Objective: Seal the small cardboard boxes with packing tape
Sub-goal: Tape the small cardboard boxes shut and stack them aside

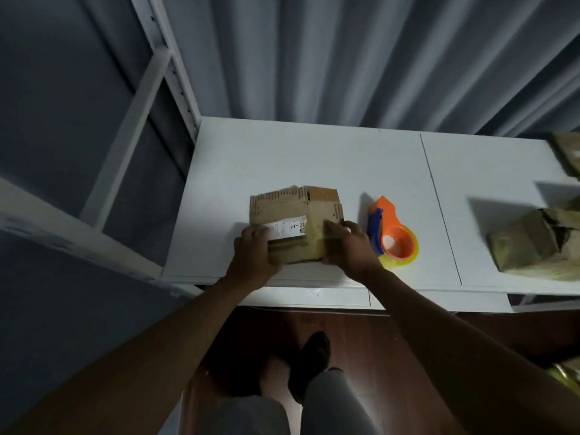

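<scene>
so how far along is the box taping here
Done, it seems: two boxes at the right edge have a glossy, taped look, though they are blurred. In hand: both the left hand and right hand hold the box with the white label on the white table; its far flaps look untaped. Left: picking up the orange tape dispenser lying beside it and sealing this box.
</scene>
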